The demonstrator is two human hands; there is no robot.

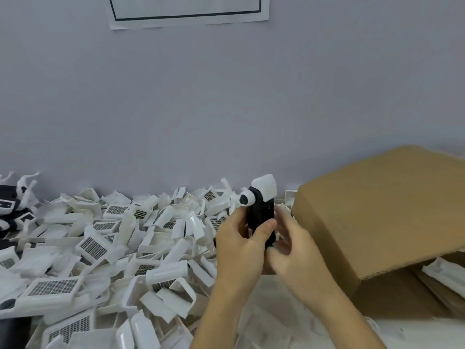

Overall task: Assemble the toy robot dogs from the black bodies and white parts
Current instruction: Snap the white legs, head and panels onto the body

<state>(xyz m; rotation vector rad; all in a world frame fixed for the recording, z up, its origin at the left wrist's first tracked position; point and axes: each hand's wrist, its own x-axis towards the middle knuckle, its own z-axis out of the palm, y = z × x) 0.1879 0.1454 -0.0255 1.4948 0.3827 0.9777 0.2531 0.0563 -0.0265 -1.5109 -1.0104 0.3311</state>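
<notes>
A black toy dog body [260, 212] stands upright in front of me, above the table's right part. A white cap piece [265, 187] sits on its top end and a round white joint [246, 198] sticks out on its left side. My left hand [240, 241] grips the body from the left, thumb across its lower front. My right hand [293, 244] is blurred and curls round the body's lower right side. A big heap of loose white parts [105, 248] covers the table to the left.
A brown cardboard box [377, 210] stands at the right with its flap tilted up, white parts [442, 275] showing under it. Assembled black and white dogs [15, 202] lie at the far left edge. A grey wall [226, 96] rises right behind the heap.
</notes>
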